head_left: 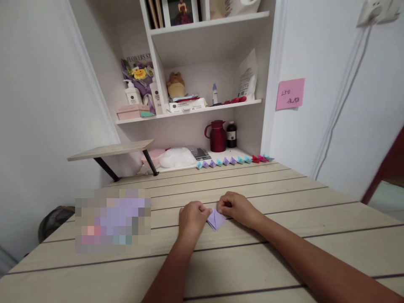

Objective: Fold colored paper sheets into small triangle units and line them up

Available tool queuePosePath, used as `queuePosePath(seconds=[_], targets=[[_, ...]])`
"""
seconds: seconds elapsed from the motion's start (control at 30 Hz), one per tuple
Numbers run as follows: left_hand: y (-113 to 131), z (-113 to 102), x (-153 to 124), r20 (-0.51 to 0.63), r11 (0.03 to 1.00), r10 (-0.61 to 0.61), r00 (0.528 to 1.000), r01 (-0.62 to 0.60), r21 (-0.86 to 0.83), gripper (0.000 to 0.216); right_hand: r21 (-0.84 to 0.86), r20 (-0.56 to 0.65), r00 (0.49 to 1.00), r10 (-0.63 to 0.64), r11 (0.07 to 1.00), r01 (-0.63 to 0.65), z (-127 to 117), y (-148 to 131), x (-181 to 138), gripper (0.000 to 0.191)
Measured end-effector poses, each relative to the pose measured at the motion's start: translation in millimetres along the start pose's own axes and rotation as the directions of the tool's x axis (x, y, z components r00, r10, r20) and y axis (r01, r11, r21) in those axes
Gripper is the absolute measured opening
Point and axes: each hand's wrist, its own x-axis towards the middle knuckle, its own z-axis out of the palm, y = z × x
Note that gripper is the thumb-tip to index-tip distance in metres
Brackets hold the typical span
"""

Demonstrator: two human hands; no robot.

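Note:
A small piece of folded purple origami paper (216, 219) lies on the wooden tabletop between my hands, its layered flaps forming a diamond shape. My left hand (193, 216) is closed, with thumb and fingers pinching the paper's left edge. Curled at the paper's upper right corner, my right hand (238, 208) has its thumb and fingertips pressed together there. How much of the corner sits between those fingertips is hidden. Along the back edge of the table stands a row of several small folded paper pieces (232, 161) in purple, light blue and red.
A blurred patch (121, 216) with purple and pink tones covers something at the table's left. Behind it stands a small wooden riser (110, 150) on black legs. A red jug (217, 136), a dark bottle (231, 135) and a white plastic bag (177, 157) occupy the bottom shelf.

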Motion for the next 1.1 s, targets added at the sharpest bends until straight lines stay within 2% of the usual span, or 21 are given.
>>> queuePosePath(seconds=[0.03,0.13,0.23,0.33,0.47,0.53,0.6,0.77,0.87,1.1], targets=[[1,-1,-1,-0.009,0.995,0.017,1.000,-0.016,0.095,0.023,-0.019,-0.007,1.000,-0.002,1.000,0.002,1,2,0,0.003],[3,-1,-4,-0.005,0.939,0.080,0.997,-0.073,0.337,0.020,-0.077,-0.067,0.998,-0.013,0.997,0.007,4,-1,1,0.019],[2,-1,-5,0.007,0.914,0.106,0.994,-0.100,0.393,0.018,-0.118,-0.055,0.992,-0.117,0.987,0.110,4,-11,0,0.019],[0,-1,-4,0.040,0.911,0.100,0.994,-0.108,0.397,0.017,-0.047,0.124,0.969,-0.212,0.975,0.219,-3,-19,-5,0.011],[-2,-1,-3,0.073,0.923,0.132,0.989,-0.149,0.356,0.014,0.087,0.308,0.927,-0.215,0.976,0.198,-21,-17,-10,0.018],[-3,-1,-3,0.111,0.934,0.178,0.978,-0.203,0.294,0.009,0.105,0.368,0.901,-0.231,0.973,0.206,-27,-13,-11,0.027],[-6,-2,-2,0.162,0.943,0.228,0.960,-0.259,0.210,0.003,0.102,0.371,0.901,-0.222,0.975,0.198,-28,-10,-11,0.033],[-13,-11,0,0.248,0.939,0.307,0.919,-0.336,0.080,0.007,0.140,0.293,0.937,-0.189,0.978,0.154,-23,-4,-8,0.013],[-15,-18,-1,0.298,0.921,0.357,0.885,-0.388,0.049,0.013,0.136,0.284,0.941,-0.185,0.979,0.151,-23,-2,-7,0.011],[-4,-23,-8,0.322,0.886,0.344,0.882,-0.418,0.200,0.008,0.178,0.382,0.886,-0.263,0.962,0.208,-26,-7,-9,0.018]])
